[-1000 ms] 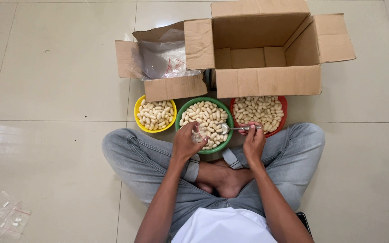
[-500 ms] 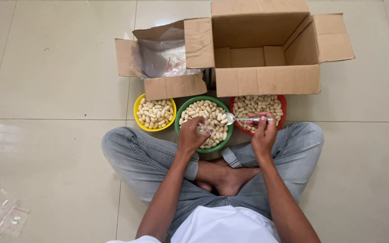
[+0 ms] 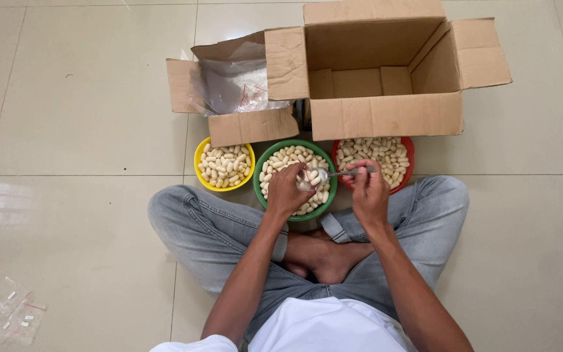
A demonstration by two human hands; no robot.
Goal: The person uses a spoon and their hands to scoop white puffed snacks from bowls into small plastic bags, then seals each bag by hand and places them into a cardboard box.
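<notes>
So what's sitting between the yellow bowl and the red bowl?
In the head view, the green bowl of pale pieces sits between the yellow bowl and the red bowl, with the left hand over it.

Left hand (image 3: 288, 191): fingers curled shut, pinching at the tips, pointing to 1 o'clock. Right hand (image 3: 369, 188): fingers closed in a grip, pointing to 11 o'clock. Both forearms extend forward, converging; the hands stay slightly apart.
</notes>
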